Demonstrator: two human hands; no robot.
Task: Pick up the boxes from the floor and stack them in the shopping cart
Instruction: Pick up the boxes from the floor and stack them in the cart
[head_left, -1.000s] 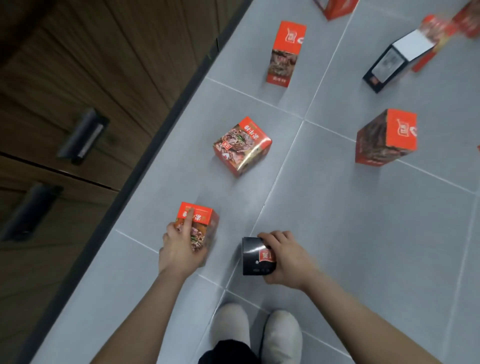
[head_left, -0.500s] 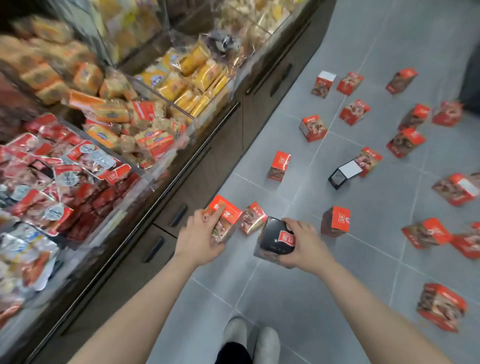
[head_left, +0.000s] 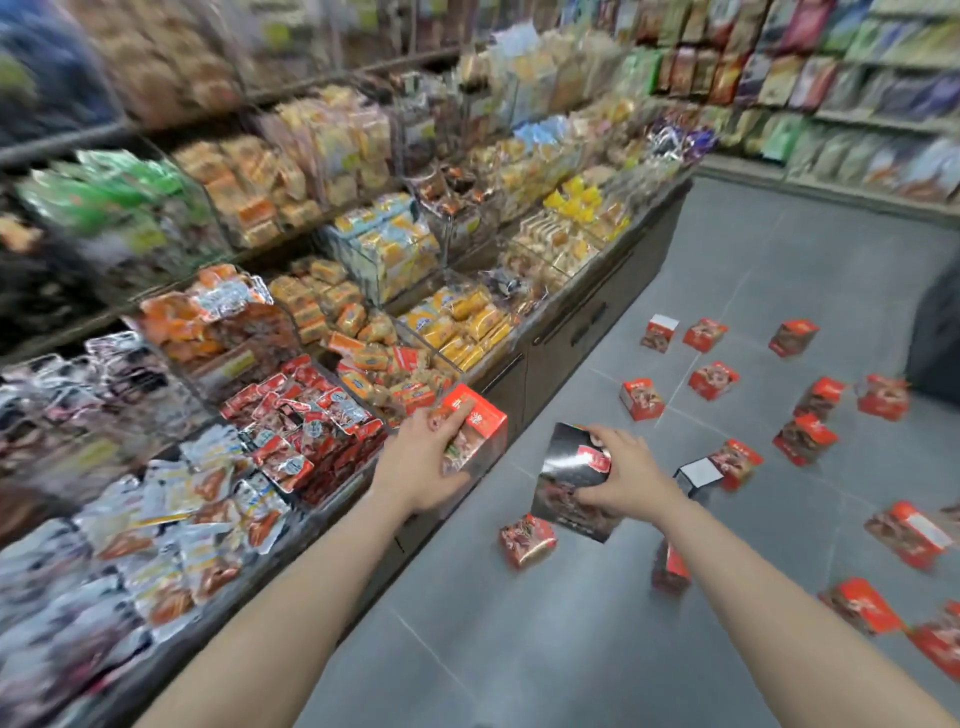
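Raised higher since half a second ago, both boxes now up at counter height, with more shelving in view. Left hand (head_left: 423, 462) at frame centre, fingers wrapped round a red box (head_left: 478, 434), just in front of the counter (head_left: 587, 312) edge. Right hand (head_left: 621, 480) beside it, gripping a black box (head_left: 574, 486) tilted over the grey floor (head_left: 571, 649). Directly below, another red box on the floor (head_left: 527, 540). Farther off, toward the right of the frame, many scattered boxes (head_left: 714, 379) lying apart on the tiles. Beyond, packed snack shelves (head_left: 363, 234) across the upper left.
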